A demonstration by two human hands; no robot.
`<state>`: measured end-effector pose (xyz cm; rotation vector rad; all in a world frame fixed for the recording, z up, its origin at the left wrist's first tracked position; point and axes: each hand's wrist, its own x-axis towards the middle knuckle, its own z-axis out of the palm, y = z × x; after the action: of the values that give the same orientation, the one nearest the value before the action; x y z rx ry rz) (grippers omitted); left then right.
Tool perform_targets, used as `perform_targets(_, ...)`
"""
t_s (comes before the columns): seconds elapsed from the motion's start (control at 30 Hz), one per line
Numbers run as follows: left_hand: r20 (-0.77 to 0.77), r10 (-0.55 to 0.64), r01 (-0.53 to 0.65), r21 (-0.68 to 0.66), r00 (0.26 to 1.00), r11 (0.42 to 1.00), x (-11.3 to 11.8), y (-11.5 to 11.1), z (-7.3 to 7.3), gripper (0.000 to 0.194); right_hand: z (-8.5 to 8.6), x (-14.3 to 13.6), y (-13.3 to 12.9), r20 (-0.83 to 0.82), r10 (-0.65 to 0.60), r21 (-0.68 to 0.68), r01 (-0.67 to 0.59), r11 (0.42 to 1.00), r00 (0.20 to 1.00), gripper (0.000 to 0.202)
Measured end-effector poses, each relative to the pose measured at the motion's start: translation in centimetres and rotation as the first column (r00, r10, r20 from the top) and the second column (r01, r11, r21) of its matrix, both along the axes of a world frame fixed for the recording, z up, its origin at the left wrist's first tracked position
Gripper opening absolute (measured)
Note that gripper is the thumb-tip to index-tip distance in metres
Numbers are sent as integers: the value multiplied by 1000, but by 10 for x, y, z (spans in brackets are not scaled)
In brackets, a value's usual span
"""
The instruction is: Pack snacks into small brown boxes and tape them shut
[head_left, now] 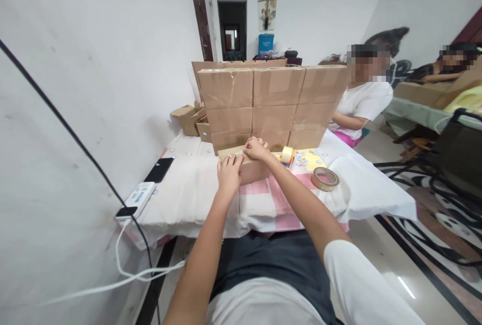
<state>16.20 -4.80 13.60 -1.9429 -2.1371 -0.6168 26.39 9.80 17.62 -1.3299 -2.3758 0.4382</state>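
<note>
A small brown cardboard box rests on the cloth-covered table, close in front of a stack of similar boxes. My left hand lies on the box's top left part, fingers spread and flat. Over the top of the same box, my right hand has its fingers pinched together; what is between them is too small to make out. To the right are a small roll of pale tape and a wide roll of tape lying flat.
A black phone and a white power strip lie at the table's left. Open cartons stand by the wall. Beyond the stack at right sits a person in a white shirt; another person is farther right.
</note>
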Motion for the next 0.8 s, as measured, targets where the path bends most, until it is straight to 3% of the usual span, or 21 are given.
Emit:
perform_targets(0.23,14,81,-81,-25,997,996,14,6,4,66,-1,-2,0,60,-2,20,1,1000,998,16)
perform_targets(0.4,33,134,-133,-29,990,991,27,7,8,57,-1,-2,3,98,-38,32,35,999,994,21)
perform_targets(0.53,15,95,-95,-11,995,995,32,8,8,58,-2,3,9,112,-57,64,50,997,992,44)
perform_targets(0.8,-23,-26,25,-45,999,999,34,22,8,63,-4,8,15,50,-74,138,67,988,996,50)
